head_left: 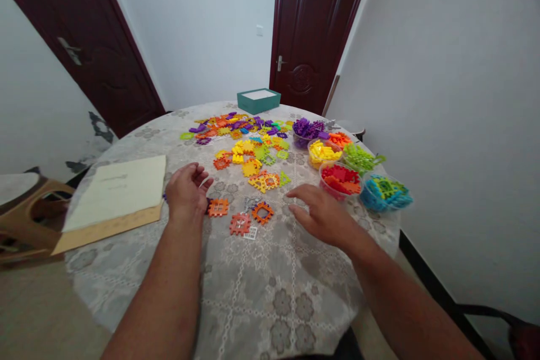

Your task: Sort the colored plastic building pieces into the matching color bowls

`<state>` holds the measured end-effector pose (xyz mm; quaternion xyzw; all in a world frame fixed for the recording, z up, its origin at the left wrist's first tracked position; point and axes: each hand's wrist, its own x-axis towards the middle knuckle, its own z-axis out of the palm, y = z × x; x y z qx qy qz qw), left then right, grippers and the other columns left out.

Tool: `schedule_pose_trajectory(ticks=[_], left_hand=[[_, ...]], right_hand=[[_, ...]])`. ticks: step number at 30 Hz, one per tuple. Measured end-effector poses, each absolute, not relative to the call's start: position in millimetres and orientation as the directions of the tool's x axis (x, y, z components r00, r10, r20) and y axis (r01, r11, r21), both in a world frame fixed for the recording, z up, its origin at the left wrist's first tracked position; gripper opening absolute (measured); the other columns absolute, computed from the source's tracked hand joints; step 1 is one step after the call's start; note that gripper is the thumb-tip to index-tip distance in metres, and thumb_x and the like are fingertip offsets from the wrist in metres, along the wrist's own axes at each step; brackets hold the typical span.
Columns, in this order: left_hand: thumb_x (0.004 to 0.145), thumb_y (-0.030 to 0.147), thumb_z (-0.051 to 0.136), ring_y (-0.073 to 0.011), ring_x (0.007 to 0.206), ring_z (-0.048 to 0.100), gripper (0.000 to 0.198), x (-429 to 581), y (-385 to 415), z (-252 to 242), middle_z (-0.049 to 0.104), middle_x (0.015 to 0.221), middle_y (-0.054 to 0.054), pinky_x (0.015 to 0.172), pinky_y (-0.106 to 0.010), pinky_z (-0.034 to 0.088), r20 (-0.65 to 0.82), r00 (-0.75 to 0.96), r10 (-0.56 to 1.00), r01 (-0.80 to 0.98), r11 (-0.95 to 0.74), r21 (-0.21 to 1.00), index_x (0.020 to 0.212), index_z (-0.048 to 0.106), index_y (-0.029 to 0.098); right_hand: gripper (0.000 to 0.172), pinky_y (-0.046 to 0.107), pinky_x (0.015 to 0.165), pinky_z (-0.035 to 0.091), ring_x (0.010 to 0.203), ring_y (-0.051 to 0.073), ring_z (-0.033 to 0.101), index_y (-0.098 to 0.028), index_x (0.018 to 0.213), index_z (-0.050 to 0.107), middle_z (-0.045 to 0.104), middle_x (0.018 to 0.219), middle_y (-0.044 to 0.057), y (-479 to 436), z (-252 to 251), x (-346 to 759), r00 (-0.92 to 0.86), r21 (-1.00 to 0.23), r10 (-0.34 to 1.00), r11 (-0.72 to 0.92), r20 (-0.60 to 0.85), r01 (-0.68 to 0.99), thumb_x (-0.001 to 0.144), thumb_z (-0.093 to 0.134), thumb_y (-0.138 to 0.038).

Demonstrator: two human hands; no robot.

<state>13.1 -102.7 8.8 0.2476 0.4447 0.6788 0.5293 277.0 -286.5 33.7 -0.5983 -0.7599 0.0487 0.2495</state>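
Note:
My left hand rests on its edge at the left of the toy pieces, its fingers loosely curled and apart, with nothing seen in it. Just right of its wrist lies an orange square piece. A salmon square piece touches a small white window-like piece. Beside them is an orange piece with an open centre. To the right, my right hand is above the cloth, thumb and fingers apart, holding nothing. Purple bits partly show behind my left wrist.
Mixed pieces spread over the table's middle and back. Bowls of purple, yellow, red and blue-green pieces stand at the right. A green box is at the back, an open book at left.

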Motion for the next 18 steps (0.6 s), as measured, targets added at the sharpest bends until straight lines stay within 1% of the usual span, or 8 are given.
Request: schedule_pose_trajectory(ticks=[2, 4, 7, 10, 12, 14, 16, 18], left_hand=[[0.067, 0.017, 0.063, -0.0130, 0.065, 0.061, 0.021, -2, -95, 9, 0.062, 0.078, 0.001, 0.062, -0.029, 0.053, -0.086, -0.406, 0.910, -0.463, -0.124, 0.878, 0.088, 0.065, 0.018], [0.066, 0.014, 0.060, -0.0133, 0.068, 0.062, 0.025, -21, -86, 7, 0.063, 0.080, 0.000, 0.067, -0.029, 0.054, -0.026, -0.529, 0.848, -0.383, -0.212, 0.899, 0.090, 0.064, 0.018], [0.066, 0.010, 0.055, -0.0157, 0.080, 0.065, 0.032, -50, -76, 0, 0.066, 0.086, -0.002, 0.080, -0.032, 0.055, 0.121, -0.695, 0.709, -0.119, -0.280, 0.953, 0.095, 0.063, 0.018], [0.070, 0.009, 0.054, -0.0222, 0.095, 0.067, 0.034, -71, -75, -7, 0.068, 0.095, -0.006, 0.093, -0.040, 0.052, 0.296, -0.678, 0.672, 0.286, -0.129, 0.949, 0.100, 0.065, 0.018], [0.076, 0.011, 0.056, -0.0277, 0.103, 0.066, 0.035, -75, -79, -10, 0.069, 0.102, -0.011, 0.099, -0.045, 0.049, 0.345, -0.540, 0.767, 0.522, -0.016, 0.853, 0.109, 0.066, 0.017], [0.081, 0.016, 0.058, -0.0343, 0.112, 0.063, 0.038, -71, -85, -12, 0.068, 0.112, -0.018, 0.100, -0.052, 0.047, 0.336, -0.449, 0.828, 0.698, 0.090, 0.710, 0.119, 0.065, 0.017], [0.085, 0.023, 0.060, -0.0402, 0.118, 0.059, 0.043, -63, -90, -14, 0.065, 0.122, -0.023, 0.097, -0.056, 0.047, 0.305, -0.406, 0.862, 0.800, 0.174, 0.574, 0.127, 0.064, 0.018], [0.088, 0.028, 0.059, -0.0429, 0.120, 0.056, 0.046, -56, -93, -17, 0.063, 0.127, -0.024, 0.094, -0.058, 0.046, 0.259, -0.376, 0.890, 0.856, 0.226, 0.464, 0.133, 0.062, 0.020]], right_hand=[[0.033, 0.040, 0.104, 0.049, 0.120, 0.025, 0.063, -0.021, 0.129, 0.064, 0.068, 0.127, 0.012, -266, 23, 253, -0.261, -0.351, 0.951, 0.304, 0.165, 0.886, 0.099, 0.058, -0.032], [0.038, 0.039, 0.102, 0.049, 0.119, 0.026, 0.062, -0.021, 0.134, 0.061, 0.065, 0.130, 0.013, -246, 10, 236, -0.293, -0.325, 0.954, 0.299, 0.070, 0.897, 0.098, 0.058, -0.034], [0.041, 0.036, 0.100, 0.048, 0.119, 0.025, 0.061, -0.020, 0.138, 0.058, 0.062, 0.133, 0.014, -226, -12, 223, -0.246, -0.312, 0.966, 0.257, 0.073, 0.915, 0.100, 0.056, -0.036], [0.033, 0.035, 0.101, 0.047, 0.117, 0.024, 0.060, -0.018, 0.130, 0.062, 0.063, 0.127, 0.014, -222, -34, 222, -0.178, -0.332, 0.973, 0.217, 0.146, 0.918, 0.103, 0.052, -0.033], [0.026, 0.034, 0.100, 0.047, 0.113, 0.023, 0.061, -0.019, 0.122, 0.065, 0.065, 0.120, 0.013, -224, -43, 225, -0.188, -0.355, 0.966, 0.240, 0.177, 0.903, 0.103, 0.051, -0.031], [0.024, 0.034, 0.098, 0.048, 0.110, 0.023, 0.061, -0.020, 0.118, 0.067, 0.065, 0.116, 0.012, -226, -48, 228, -0.219, -0.373, 0.956, 0.278, 0.194, 0.885, 0.103, 0.052, -0.031], [0.024, 0.034, 0.097, 0.048, 0.110, 0.023, 0.061, -0.020, 0.119, 0.067, 0.065, 0.117, 0.011, -228, -48, 230, -0.233, -0.385, 0.952, 0.295, 0.199, 0.875, 0.102, 0.054, -0.030], [0.024, 0.034, 0.097, 0.048, 0.110, 0.023, 0.061, -0.020, 0.120, 0.067, 0.064, 0.118, 0.011, -228, -47, 231, -0.233, -0.392, 0.952, 0.294, 0.196, 0.872, 0.101, 0.056, -0.029]])
